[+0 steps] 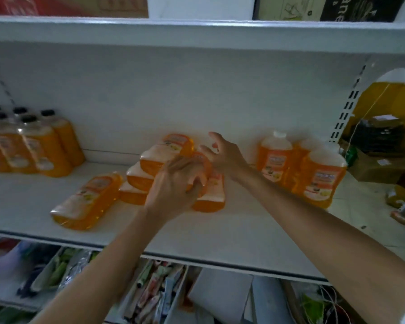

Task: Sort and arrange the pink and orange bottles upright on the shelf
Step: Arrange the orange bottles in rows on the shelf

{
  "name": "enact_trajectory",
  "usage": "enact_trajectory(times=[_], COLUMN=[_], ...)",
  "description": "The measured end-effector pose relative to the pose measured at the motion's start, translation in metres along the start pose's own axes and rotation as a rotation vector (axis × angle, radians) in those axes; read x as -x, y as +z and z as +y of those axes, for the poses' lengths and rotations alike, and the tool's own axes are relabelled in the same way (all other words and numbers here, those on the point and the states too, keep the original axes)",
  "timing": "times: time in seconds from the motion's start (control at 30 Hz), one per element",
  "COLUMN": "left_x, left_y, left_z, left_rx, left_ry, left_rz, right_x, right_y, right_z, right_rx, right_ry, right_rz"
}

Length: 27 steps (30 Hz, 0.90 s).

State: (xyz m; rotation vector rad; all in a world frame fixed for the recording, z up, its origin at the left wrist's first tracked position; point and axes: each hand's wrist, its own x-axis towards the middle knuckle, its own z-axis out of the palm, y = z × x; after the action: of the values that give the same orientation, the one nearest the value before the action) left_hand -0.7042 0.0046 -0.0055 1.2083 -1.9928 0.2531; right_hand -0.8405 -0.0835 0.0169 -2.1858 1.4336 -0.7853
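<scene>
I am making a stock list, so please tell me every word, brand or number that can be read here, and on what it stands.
"ane": white letters, a piece of a cut-off word, on the dark carton on the top shelf.
Labels on the upright orange bottles: too blurred to read.
Labels on the lying orange bottles: too blurred to read.
Print on the red and brown carton, top left: too blurred to read.

— What's above the left hand [175,185]?
— A red carton [14,5], far up and left. Up and right of the right hand [225,155], a dark printed box [358,8].
— And lower?
— Below the left hand, trays of packets [150,293]; right of the right hand, a brown carton [379,167].
</scene>
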Motion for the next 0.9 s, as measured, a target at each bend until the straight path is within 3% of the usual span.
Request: enact_trajectory(times=[0.13,0.27,0.33,0.47,0.63,0.8,0.9], left_x=[0.002,0.009,0.014,0.011,0.011,0.003,-0.003], left_y=[-0.033,-0.039,-0.035,-0.034,-0.037,-0.029,-0.017], left_z=[-0.044,-0.07,-0.074,-0.079,-0.065,-0.03,0.008], left_rx=[-0.123,-0.007,-0.015,0.003,0.062,0.156,0.233], left_ry=[-0.238,-0.609,-0.622,-0.639,-0.5,-0.411,-0.38], left_rz=[0.067,-0.174,-0.244,-0.228,-0.025,0.054,0.049], right_x=[-0.009,-0.018,-0.021,-0.029,-0.023,-0.003,0.014], right_y=[0.016,0.03,0.035,0.044,0.048,0.018,-0.013], right_z=[-0.02,-0.023,-0.023,-0.033,-0.046,-0.033,-0.015], right_rx=[-0.124,-0.216,-0.191,-0.185,-0.363,-0.591,-0.607], right_ry=[0.052,0.201,0.239,0.247,0.214,0.151,0.128], right_rz=[-0.079,-0.044,-0.034,-0.029,0.099,0.263,0.309])
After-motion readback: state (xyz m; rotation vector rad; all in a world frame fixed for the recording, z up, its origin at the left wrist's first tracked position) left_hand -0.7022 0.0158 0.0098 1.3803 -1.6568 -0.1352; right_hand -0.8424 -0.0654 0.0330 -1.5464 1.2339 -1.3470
